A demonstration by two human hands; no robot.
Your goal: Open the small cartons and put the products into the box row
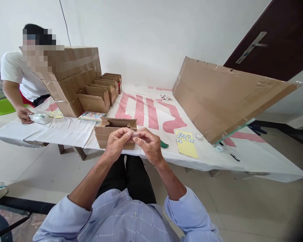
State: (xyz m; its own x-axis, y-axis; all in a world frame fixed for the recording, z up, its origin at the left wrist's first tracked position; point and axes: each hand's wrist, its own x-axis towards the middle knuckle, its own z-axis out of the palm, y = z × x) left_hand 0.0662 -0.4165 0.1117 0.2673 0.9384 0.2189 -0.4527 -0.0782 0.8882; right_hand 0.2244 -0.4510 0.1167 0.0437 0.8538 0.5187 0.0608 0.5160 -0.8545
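My left hand [118, 143] and my right hand [150, 144] meet over the table's front edge, their fingertips pinched together. Between them is a small clear, whitish piece [135, 133], too small and too covered by fingers to name. Just behind and below my fingers stands an open cardboard box [101, 137], its flaps up and its front partly hidden by my hands. Beside my right hand lies a green curved object [164, 144]. Farther right is a yellow sheet [189, 149] bearing several small blue-edged stickers.
Several open boxes [94, 99] stand in a row before a large carton stack [73, 67]. A cardboard panel [224, 97] leans at right, near a black pen-like item [231, 153]. At left, another person [22, 74] has a hand on a white device [41, 118].
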